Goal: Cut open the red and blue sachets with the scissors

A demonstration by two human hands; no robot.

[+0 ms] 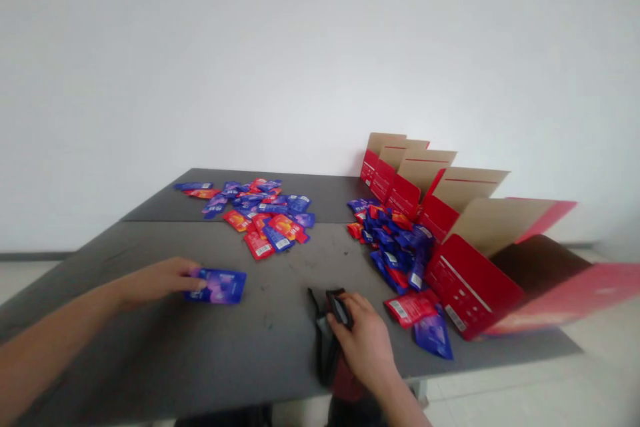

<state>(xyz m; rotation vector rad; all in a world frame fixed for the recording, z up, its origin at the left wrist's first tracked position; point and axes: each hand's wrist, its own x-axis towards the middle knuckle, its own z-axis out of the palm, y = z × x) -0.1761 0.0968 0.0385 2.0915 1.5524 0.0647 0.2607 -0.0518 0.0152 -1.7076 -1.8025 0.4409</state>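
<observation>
My left hand (pixel 179 276) is closed on one end of a blue-purple pouch (pixel 223 286), at the left of the grey table (pixel 200 353). The pouch is flat, with a pink-purple picture facing up. Near the table's front edge, my right hand (pixel 361 330) is wrapped round a dark handheld object (pixel 342 312) with a black oval part and a brownish-red body. A black strap or cord (pixel 320 330) lies beside it. Its exact kind does not show, and my palm hides part of it.
Loose blue and red pouches (pixel 265 213) lie spread at the back left. A denser heap of pouches (pixel 393 240) sits at the right, with a red pouch (pixel 411 307) and a blue pouch (pixel 433 335) nearer me. Several open red cartons (pixel 475 287) line the right edge.
</observation>
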